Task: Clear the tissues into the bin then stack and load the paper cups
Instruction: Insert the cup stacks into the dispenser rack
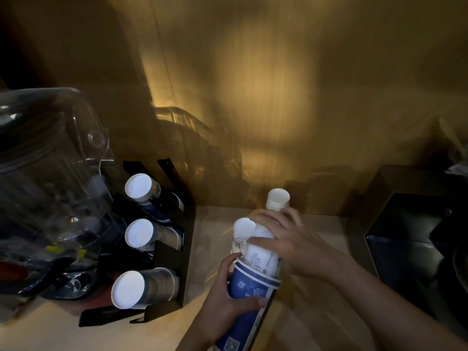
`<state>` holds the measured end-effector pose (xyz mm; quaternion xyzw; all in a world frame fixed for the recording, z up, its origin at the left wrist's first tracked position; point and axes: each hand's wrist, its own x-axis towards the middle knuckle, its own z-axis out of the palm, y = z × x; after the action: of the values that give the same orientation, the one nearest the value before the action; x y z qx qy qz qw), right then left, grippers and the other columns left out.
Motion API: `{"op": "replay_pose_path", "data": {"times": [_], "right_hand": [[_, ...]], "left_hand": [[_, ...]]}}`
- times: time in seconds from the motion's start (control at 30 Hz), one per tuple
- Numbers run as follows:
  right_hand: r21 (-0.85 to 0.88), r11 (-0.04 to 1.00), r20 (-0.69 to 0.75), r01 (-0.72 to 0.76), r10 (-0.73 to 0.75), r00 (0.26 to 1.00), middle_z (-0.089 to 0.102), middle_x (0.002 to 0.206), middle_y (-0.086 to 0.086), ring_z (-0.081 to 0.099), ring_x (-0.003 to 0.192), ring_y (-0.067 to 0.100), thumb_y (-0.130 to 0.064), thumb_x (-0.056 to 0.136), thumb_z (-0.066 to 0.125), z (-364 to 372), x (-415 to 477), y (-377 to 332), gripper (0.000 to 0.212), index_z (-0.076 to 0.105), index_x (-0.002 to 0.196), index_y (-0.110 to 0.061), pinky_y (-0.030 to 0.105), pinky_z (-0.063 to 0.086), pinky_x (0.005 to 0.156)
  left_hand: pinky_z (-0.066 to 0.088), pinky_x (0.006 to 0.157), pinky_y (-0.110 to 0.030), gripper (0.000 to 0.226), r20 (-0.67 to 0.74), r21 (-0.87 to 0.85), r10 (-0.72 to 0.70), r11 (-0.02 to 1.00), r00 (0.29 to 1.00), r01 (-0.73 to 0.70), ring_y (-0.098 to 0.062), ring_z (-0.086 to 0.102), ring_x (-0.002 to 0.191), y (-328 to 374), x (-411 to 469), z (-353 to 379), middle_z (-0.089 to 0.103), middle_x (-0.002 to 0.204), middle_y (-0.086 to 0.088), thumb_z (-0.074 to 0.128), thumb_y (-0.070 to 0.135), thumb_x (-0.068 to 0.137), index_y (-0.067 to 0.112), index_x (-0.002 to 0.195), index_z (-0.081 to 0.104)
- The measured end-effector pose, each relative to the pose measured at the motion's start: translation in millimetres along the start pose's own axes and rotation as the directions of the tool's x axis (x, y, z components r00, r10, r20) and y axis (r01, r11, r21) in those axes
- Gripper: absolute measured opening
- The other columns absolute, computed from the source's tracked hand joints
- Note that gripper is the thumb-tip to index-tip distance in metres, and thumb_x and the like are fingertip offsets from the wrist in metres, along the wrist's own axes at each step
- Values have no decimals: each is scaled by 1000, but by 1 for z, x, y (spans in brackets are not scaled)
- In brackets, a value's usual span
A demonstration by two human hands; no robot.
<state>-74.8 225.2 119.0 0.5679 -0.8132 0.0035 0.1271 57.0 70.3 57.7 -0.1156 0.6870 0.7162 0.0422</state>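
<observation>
My left hand [229,297] grips a stack of blue patterned paper cups [247,297] low in the middle of the view. White cups [263,254] poke out of the stack's top end. My right hand [286,239] lies over these white cups and closes on them. One white cup's base [278,198] shows beyond my fingers, and another cup's base [243,228] sits to its left. A black cup holder [167,254] on the left carries three rows of cups lying on their sides, white bases [138,186] facing me.
A clear plastic drink dispenser [50,173] stands at the far left beside the holder. A dark box or bin [410,224] sits at the right. The pale wooden counter [316,312] runs under my hands, with a wood wall behind.
</observation>
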Motion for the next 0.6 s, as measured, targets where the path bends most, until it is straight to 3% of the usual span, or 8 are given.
{"op": "replay_pose_path", "data": {"times": [0.1, 0.23, 0.3, 0.37, 0.43, 0.5, 0.53, 0.6], "right_hand": [[-137, 991, 78, 11, 0, 997, 55, 131, 6, 45, 127, 28, -29, 51, 82, 13, -3, -3, 85, 42, 127, -30, 53, 40, 97], [-225, 974, -75, -36, 20, 997, 60, 124, 9, 51, 122, 26, -31, 61, 78, 33, -4, 5, 71, 45, 124, -23, 56, 36, 99], [-165, 972, -155, -166, 141, 978, 62, 119, 12, 56, 116, 27, -34, 57, 80, 41, -7, 15, 76, 45, 122, -18, 53, 35, 100], [70, 929, -205, -364, 370, 906, 60, 119, 10, 55, 115, 28, -40, 55, 77, 48, -10, 22, 79, 41, 123, -18, 47, 22, 104], [405, 732, -178, -548, 651, 738, 55, 116, 0, 45, 118, 19, -48, 56, 70, 50, -8, 22, 75, 41, 121, -23, 35, 11, 102], [673, 446, -57, -591, 827, 560, 49, 109, -8, 33, 115, 12, -56, 45, 70, 53, 2, 15, 81, 39, 116, -31, 27, 13, 96], [753, 328, 16, -571, 858, 513, 48, 108, -9, 30, 115, 12, -59, 39, 69, 55, 8, 11, 83, 36, 112, -35, 26, 14, 94], [828, 187, 121, -529, 861, 494, 53, 109, -9, 33, 117, 16, -58, 36, 71, 64, 19, 6, 84, 34, 109, -40, 26, 15, 96]], "left_hand": [[57, 64, -22, 87, -39, -31, -58, 998, 998, 57, -18, 72, 85, -4, -2, -11, 74, 96, 1, 90, 24, 46, 40, 119, 46], [56, 71, -23, 90, -12, 25, -62, 998, 998, 62, -16, 70, 93, -4, -6, -21, 65, 114, -6, 90, 28, 48, 39, 123, 41], [55, 65, -18, 91, -47, 8, -55, 998, 997, 55, -10, 71, 89, -5, -9, -26, 63, 115, -4, 91, 24, 50, 37, 123, 38], [54, 61, -13, 90, -101, -7, -43, 999, 994, 43, -2, 69, 83, -6, -11, -32, 60, 115, -1, 91, 19, 51, 33, 122, 37], [53, 59, -11, 87, -146, -28, -44, 999, 988, 40, -5, 69, 84, -10, -13, -38, 58, 114, 1, 91, 17, 49, 31, 118, 41], [52, 59, -10, 86, -183, -51, -55, 998, 982, 46, -8, 65, 90, -13, -15, -43, 58, 113, 5, 92, 19, 45, 32, 114, 43], [52, 59, -8, 85, -199, -51, -55, 998, 978, 46, -6, 61, 94, -14, -16, -45, 57, 113, 8, 91, 22, 42, 34, 111, 43], [49, 59, -4, 81, -232, -37, -55, 998, 971, 48, -2, 55, 98, -18, -18, -47, 54, 113, 16, 90, 22, 44, 38, 107, 42]]}}
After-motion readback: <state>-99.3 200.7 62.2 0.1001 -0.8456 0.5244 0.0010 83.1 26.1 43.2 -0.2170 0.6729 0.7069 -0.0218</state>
